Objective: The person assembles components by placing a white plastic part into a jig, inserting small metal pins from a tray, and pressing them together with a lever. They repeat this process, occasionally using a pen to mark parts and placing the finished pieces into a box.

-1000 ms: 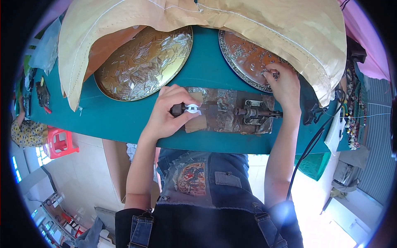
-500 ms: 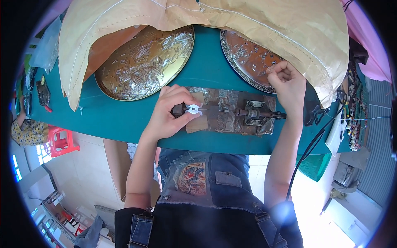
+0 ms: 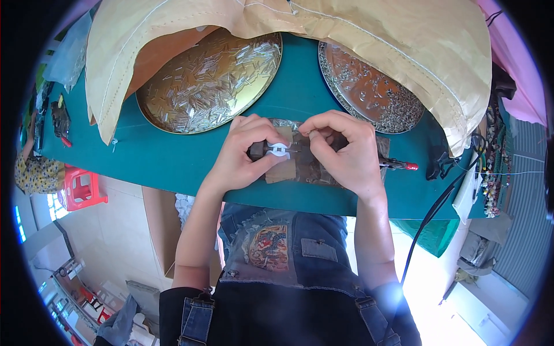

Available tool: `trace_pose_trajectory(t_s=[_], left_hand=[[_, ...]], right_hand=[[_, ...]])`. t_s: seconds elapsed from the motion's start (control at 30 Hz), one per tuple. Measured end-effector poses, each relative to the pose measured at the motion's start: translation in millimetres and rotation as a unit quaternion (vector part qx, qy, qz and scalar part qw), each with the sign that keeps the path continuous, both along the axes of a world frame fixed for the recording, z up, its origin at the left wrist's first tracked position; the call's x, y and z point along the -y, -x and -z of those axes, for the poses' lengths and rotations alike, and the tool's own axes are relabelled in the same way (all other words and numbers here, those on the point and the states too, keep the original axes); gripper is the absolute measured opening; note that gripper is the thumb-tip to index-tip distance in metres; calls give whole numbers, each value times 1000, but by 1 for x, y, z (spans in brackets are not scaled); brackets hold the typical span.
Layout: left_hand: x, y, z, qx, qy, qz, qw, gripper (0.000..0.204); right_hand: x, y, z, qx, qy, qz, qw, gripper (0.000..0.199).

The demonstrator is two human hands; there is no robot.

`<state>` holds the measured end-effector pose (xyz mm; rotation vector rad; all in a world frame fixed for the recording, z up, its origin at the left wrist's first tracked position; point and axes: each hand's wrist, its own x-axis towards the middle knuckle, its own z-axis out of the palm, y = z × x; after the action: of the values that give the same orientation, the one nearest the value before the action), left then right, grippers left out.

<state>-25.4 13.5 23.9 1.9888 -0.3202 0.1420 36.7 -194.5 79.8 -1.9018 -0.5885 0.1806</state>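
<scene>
My left hand (image 3: 241, 151) is closed around a small white plastic piece (image 3: 280, 150), thumb on the near side and fingers on the far side. The piece sits against a dark block (image 3: 257, 151) at the left end of a bench jig (image 3: 281, 172). A thin metal pin points from the piece toward my right hand (image 3: 349, 151). Thumb and index finger of that hand are pinched together just right of the pin, over the jig. Whatever lies in the pinch is too small to make out. My right hand hides most of the jig's clamp; its red-tipped lever (image 3: 410, 166) shows beyond.
Behind the jig stand a gold tray (image 3: 276, 68) of clear thin tubes and a second tray (image 3: 324, 60) of tiny metal parts. Brown paper sacking (image 3: 381, 34) overhangs both. A black cable (image 3: 441, 193) runs down at the right. Pliers-like tools (image 3: 60, 121) lie far left.
My right hand has come from the right tray, leftward and nearer, to the jig beside the white piece. My left hand keeps its hold. The view has shifted slightly.
</scene>
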Motion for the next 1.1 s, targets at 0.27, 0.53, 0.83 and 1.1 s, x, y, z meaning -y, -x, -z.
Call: trace_pose_trajectory(t_s=[0.27, 0.53, 0.83, 1.1], left_hand=[[1, 0, 0, 15, 3, -3, 1000, 20], [-1, -1, 1, 29, 5, -3, 1000, 21], [-1, 1, 0, 29, 6, -5, 1000, 20], [-2, 1, 0, 20, 11, 2, 1000, 20]], right_hand=[[-9, 5, 7, 21, -35, -2, 999, 15], [-17, 16, -16, -44, 39, -28, 998, 15], [-19, 17, -13, 41, 103, -70, 991, 9], [-25, 32, -6, 18, 98, -11, 995, 9]])
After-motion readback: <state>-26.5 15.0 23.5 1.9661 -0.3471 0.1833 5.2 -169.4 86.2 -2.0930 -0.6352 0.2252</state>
